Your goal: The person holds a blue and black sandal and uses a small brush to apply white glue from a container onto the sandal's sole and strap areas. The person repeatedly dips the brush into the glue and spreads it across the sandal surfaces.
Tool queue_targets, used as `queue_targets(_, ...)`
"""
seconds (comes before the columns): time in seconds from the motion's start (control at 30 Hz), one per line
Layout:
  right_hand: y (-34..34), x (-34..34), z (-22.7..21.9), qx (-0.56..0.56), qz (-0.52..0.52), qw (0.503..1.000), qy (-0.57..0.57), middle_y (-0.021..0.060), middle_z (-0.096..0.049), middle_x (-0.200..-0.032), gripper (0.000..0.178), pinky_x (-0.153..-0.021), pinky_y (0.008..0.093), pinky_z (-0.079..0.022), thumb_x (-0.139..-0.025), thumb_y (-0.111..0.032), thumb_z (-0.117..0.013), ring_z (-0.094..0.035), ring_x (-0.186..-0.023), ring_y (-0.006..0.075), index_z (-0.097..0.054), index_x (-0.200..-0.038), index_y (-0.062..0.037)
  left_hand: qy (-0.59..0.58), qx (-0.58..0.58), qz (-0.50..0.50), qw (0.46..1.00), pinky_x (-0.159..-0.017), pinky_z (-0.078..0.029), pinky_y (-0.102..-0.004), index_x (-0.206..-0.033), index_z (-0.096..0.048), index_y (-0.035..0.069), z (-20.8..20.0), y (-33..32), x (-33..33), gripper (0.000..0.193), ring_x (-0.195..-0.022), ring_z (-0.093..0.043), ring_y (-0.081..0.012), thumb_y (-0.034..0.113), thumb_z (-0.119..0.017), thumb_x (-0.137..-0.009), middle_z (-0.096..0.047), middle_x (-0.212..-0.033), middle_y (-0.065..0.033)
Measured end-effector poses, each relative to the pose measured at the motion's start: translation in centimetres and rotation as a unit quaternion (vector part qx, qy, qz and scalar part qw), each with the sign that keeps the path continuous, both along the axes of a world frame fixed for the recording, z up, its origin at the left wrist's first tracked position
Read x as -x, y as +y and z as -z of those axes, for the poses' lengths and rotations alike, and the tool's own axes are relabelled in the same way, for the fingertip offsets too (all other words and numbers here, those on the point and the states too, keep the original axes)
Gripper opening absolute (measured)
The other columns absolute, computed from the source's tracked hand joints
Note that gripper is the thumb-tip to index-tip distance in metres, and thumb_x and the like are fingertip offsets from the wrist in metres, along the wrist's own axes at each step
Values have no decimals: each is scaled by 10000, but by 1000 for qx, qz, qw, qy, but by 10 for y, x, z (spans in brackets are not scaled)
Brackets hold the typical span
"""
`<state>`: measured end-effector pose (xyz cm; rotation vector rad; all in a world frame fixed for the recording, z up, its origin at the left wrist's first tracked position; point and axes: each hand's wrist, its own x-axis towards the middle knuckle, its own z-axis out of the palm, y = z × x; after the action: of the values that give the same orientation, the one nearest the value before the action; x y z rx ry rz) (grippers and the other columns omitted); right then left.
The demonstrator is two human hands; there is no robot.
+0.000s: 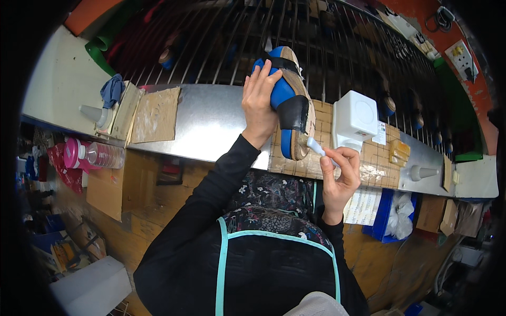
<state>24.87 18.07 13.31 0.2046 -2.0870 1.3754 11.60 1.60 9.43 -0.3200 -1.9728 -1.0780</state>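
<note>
My left hand [258,108] grips a blue shoe last [282,94] with black straps [294,114] drawn over it and a tan sole on the side turned to the right. The last is held up above the bench, its long axis pointing away from me. Between the thumb and fingers of my right hand [341,176] is a small brush with a pale handle [315,146]. Its tip meets the near end of the sole, close to the edge. The bristles are hard to make out.
A white container [354,117] stands on the taped cardboard [387,167] covering the metal bench [211,118]. Grey cones [422,173] sit at both sides. Beyond runs a rack of metal bars [237,39] with more blue lasts. A blue bin [380,226] is below, right.
</note>
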Motion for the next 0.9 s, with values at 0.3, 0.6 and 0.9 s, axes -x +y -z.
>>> queue_targets(0.3,6,8,-3,-1,-40,999,1,54,-565,-896,176,-592,225,-416,-807,-23,-726,-509,-725,110,-731,-983,-28,-84,10,14,996,-1074,-300,-582,-1198,-586,138,-6,-1,-3,543,-1264,-486,-419,92,-780,-694,-546,-1353,-173)
queue_targets(0.6,7,24,-18,-50,-49,997,42,50,-562,-900,185,-579,229,-404,-801,-18,-732,-492,-712,112,-736,-983,-48,-169,23,56,984,-1038,-256,-655,-1137,-589,124,-29,-7,-13,409,-1057,-640,-323,145,-732,-755,-685,-1111,-112)
queue_targets(0.9,5,45,-39,-82,-80,990,80,40,-561,-885,187,-574,227,-393,-791,-19,-740,-476,-694,103,-737,-975,-54,-240,66,157,956,-747,-516,-362,-1094,-573,97,-36,-24,-14,428,-881,-659,-372,140,-766,-714,-703,-863,-117)
